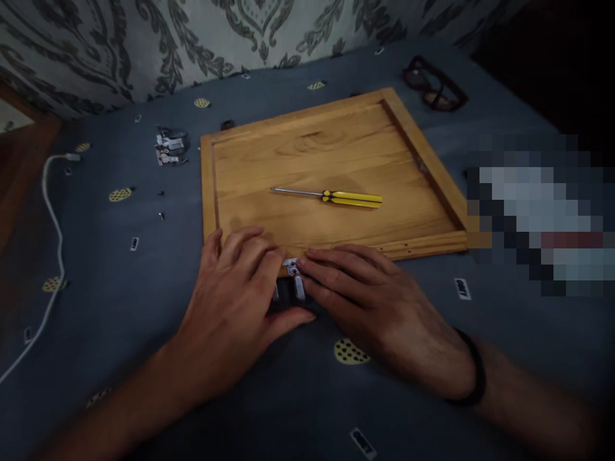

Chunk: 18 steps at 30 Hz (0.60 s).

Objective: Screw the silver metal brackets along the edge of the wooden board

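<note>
A framed wooden cabinet door [269, 166] lies flat on a blue patterned cloth. At its near edge sits a silver metal hinge [293, 267], mostly covered by my fingers. My left hand [235, 288] is closed about the hinge's left side, its fingers bent over the door's edge and its thumb stretched below the hinge. From the other side my right hand [369, 301] presses its fingertips against the hinge, the fingers close together along the frame. A screwdriver [353, 198] with a yellow and black handle rests on the panel, its tip towards the left.
More metal hinge parts [170, 147] lie left of the door, with two small screw-like pieces [161, 216] nearer me. A white cable [47, 186] runs down the left side. Dark-framed glasses [435, 83] are at the back right. A pixelated patch covers the right edge.
</note>
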{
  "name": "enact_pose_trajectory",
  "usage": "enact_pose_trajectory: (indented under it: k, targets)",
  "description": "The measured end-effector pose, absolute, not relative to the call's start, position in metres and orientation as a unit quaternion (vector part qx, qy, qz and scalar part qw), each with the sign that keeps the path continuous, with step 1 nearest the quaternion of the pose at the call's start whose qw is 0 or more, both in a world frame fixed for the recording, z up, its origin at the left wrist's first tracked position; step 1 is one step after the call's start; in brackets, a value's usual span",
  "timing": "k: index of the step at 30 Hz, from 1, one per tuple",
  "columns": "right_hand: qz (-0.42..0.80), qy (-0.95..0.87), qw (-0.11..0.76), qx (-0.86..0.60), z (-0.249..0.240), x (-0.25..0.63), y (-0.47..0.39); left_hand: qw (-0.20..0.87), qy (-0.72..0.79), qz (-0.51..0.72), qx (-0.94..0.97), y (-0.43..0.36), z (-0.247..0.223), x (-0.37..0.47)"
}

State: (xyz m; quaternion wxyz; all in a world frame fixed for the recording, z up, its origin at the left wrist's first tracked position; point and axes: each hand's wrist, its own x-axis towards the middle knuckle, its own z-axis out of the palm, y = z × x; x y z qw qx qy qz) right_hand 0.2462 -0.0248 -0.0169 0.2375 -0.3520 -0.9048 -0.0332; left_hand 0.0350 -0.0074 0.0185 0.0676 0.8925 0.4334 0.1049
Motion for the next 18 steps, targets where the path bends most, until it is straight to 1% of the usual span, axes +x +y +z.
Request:
enact_pose_trajectory:
  k: [5, 18]
  targets:
    - [-0.033, -0.904, 0.245, -0.348, -0.018, 0.2455, -0.025, 0.052, 0.438, 0.116, 0.89, -0.0064, 0.0209, 0.0316]
    - [-0.026, -0.907, 0.243, -0.342, -0.017, 0.246, -0.024, 0.056, 0.43, 0.108, 0.895, -0.0084, 0.0148, 0.0322]
